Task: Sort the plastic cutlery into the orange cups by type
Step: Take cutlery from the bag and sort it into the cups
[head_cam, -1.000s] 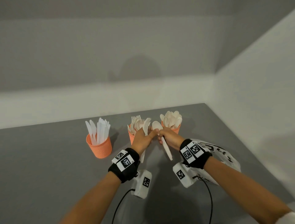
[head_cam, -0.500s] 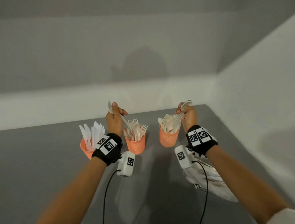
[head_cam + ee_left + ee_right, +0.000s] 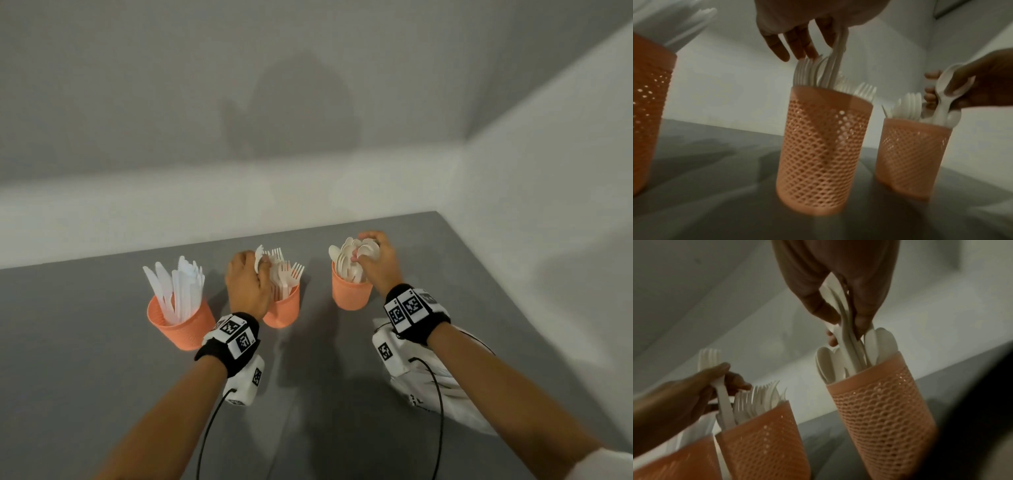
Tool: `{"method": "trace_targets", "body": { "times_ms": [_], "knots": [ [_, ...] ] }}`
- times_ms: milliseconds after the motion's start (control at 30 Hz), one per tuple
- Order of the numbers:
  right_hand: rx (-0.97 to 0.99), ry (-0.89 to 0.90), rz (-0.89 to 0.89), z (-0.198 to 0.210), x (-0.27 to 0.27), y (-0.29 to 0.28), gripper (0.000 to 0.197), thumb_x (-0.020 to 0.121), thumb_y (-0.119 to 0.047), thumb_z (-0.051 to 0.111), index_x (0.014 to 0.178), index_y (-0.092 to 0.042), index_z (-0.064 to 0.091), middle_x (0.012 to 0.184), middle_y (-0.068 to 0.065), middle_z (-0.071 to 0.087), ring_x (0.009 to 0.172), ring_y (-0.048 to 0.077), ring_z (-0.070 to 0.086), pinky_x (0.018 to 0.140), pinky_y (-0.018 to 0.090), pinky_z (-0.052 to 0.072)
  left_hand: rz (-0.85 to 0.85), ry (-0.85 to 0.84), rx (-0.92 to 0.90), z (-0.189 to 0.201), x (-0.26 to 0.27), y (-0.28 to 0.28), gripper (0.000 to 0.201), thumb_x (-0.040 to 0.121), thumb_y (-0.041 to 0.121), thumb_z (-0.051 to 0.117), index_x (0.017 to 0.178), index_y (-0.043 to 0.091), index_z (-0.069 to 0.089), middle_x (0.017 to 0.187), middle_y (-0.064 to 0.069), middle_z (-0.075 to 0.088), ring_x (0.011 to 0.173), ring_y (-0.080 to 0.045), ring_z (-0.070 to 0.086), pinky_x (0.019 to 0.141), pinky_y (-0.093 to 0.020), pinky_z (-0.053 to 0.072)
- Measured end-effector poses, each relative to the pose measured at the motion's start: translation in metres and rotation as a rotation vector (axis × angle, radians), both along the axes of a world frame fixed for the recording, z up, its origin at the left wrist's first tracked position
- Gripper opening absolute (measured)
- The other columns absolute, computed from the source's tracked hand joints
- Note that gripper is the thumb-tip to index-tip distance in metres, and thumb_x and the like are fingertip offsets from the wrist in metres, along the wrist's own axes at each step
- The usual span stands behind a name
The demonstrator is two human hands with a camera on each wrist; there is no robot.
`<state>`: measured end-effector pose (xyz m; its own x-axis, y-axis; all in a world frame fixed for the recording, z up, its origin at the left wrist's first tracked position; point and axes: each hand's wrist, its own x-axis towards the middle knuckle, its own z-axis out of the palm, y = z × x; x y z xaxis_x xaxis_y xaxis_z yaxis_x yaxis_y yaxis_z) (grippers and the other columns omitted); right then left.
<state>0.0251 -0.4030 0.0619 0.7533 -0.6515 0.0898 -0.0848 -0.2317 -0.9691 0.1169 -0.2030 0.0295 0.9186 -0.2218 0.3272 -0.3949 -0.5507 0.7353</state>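
Observation:
Three orange mesh cups stand in a row on the grey table (image 3: 102, 377). The left cup (image 3: 178, 325) holds knives, the middle cup (image 3: 286, 308) forks, the right cup (image 3: 351, 296) spoons. My left hand (image 3: 262, 270) pinches a white fork (image 3: 720, 391) tines up, its handle down inside the middle cup (image 3: 824, 146). My right hand (image 3: 363, 255) grips white spoons (image 3: 846, 324) by their bowls, their handles inside the right cup (image 3: 879, 402) among the other spoons.
A white bag with black print (image 3: 448, 397) lies on the table under my right forearm. Walls close the table off at the back and on the right. Camera cables hang from both wrists.
One second ago both hands met in front of the cups. They then rose apart with a fork and spoons, and have now come down, lowering these into the middle and right cups.

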Motion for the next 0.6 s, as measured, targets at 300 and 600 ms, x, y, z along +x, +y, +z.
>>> {"method": "trace_targets", "body": {
  "times_ms": [300, 600],
  "knots": [
    [-0.471, 0.144, 0.124, -0.008, 0.004, 0.011, 0.038, 0.085, 0.003, 0.037, 0.115, 0.001, 0.061, 0.119, 0.014, 0.058, 0.113, 0.023, 0.052, 0.106, 0.027, 0.033, -0.021, -0.034, 0.125, 0.003, -0.005, 0.000, 0.046, 0.087, 0.029, 0.033, 0.122, 0.002, 0.048, 0.113, -0.020, 0.058, 0.101, -0.038, 0.056, 0.079, -0.040, 0.044],
    [-0.953, 0.647, 0.201, -0.023, 0.000, 0.013, 0.081, 0.079, -0.041, -0.008, 0.147, -0.004, 0.015, 0.157, 0.011, 0.014, 0.146, 0.023, 0.010, 0.117, 0.047, -0.001, -0.177, 0.001, 0.415, -0.001, -0.002, 0.004, 0.053, 0.094, 0.016, 0.034, 0.147, 0.015, 0.024, 0.155, -0.007, 0.023, 0.126, -0.036, 0.046, 0.093, -0.047, 0.044]
  ]
}}
